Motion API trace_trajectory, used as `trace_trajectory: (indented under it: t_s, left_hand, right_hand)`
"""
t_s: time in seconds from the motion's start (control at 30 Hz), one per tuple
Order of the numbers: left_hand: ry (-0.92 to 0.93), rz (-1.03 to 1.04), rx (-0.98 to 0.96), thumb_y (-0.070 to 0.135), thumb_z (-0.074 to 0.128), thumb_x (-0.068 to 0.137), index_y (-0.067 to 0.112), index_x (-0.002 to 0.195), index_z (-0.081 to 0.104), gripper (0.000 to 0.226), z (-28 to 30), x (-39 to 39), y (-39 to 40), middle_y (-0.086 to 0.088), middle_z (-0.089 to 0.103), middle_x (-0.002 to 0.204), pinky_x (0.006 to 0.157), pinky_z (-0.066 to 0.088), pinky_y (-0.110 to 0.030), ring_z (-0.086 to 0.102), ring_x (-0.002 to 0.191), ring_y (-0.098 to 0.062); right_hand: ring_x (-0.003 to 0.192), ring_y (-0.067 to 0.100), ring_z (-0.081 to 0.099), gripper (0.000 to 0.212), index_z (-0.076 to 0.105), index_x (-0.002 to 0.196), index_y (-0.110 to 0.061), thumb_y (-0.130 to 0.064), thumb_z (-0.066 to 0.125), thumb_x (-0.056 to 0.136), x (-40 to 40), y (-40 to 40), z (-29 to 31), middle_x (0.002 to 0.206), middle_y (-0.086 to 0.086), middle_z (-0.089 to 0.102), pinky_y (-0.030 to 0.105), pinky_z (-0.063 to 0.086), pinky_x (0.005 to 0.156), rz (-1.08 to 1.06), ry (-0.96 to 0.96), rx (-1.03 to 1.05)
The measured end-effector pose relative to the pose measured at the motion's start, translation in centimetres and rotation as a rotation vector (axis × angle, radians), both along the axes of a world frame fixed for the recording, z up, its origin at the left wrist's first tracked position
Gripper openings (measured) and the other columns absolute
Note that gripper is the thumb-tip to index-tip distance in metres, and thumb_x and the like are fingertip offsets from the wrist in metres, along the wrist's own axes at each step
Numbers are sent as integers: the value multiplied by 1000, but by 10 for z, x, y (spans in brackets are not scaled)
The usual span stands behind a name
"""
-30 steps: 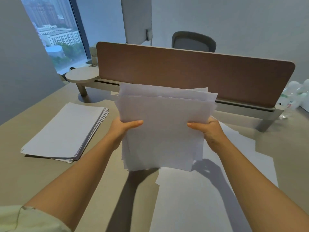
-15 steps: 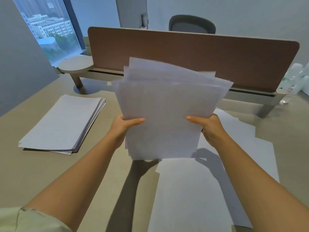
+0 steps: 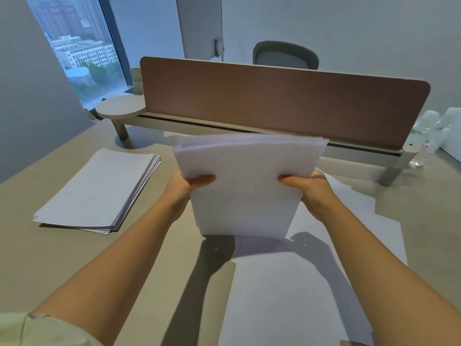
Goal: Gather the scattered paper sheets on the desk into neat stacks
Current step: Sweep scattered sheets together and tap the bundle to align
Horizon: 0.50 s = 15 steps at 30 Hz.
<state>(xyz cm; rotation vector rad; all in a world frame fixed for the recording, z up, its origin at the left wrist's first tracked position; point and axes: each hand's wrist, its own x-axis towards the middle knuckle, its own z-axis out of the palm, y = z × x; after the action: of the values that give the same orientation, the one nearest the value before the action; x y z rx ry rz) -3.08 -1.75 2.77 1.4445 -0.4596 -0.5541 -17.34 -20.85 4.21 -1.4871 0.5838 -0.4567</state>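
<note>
Both hands clamped on the upright bundle of white paper sheets (image 3: 245, 193): left hand (image 3: 185, 187) on its left edge, right hand (image 3: 308, 189) on its right edge, thumbs on the near face. Bundle stands on its bottom edge, at or just above the beige counter (image 3: 62, 258), over loose white sheets lying flat (image 3: 287, 295).

Step looks like jogging the edges square. To do it well: loosen grip slightly, tap the bottom edge flat on the counter, keep both sides pinched evenly, then rotate and tap a side edge. Top edge looks uneven and is motion-blurred, so alignment can't be judged yet.

Finished white paper stack (image 3: 99, 191) sits left, well apart; its right edge is a bit fanned.

Hidden: fingers behind the bundle, whether the bottom edge contacts the counter, sheet count. Loose sheets run off the bottom of the frame.
</note>
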Motion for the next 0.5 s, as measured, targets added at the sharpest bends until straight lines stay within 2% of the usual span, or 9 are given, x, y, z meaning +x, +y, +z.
trace_trajectory:
  t_s: [0.07, 0.2, 0.3, 0.4, 0.5]
  left_hand:
    - [37, 19, 16, 15, 72, 52, 16, 98, 60, 48, -11, -2, 1, -9, 62, 96, 90, 46, -49, 55, 100, -33]
    - [101, 11, 19, 14, 76, 43, 18, 95, 61, 54, -32, -11, -3, -12, 63, 102, 94, 45, -51, 58, 101, -32]
    - [143, 56, 9, 4, 68, 50, 16, 93, 61, 45, -36, -10, -8, -10, 63, 99, 97, 44, -47, 57, 100, -30]
    - [159, 31, 53, -1, 64, 52, 13, 97, 59, 47, -39, -10, -9, -8, 63, 96, 92, 45, -42, 56, 98, -28]
    - [159, -19, 204, -16, 59, 71, 6, 109, 53, 45, -51, -12, -6, -9, 57, 107, 88, 42, -37, 51, 103, -26]
  right_hand:
    - [91, 25, 58, 23, 60, 87, -17, 4, 63, 78, -5, 1, -9, 89, 2, 63, 41, 48, 89, 16, 53, 2]
    - [97, 26, 56, 30, 59, 99, -10, 5, 67, 75, -6, 10, -36, 102, 7, 62, 36, 45, 89, -30, 112, 111]
    - [90, 25, 59, 27, 62, 93, -10, 9, 65, 75, -1, 7, -40, 90, 5, 65, 36, 46, 86, -60, 77, 142]
    - [85, 24, 57, 28, 60, 93, -8, 15, 55, 77, 1, 1, -45, 81, 3, 62, 34, 42, 80, -90, 136, 105]
    - [95, 28, 52, 32, 58, 103, -4, 15, 46, 80, 2, -1, -56, 96, 9, 58, 34, 39, 80, -83, 264, 49]
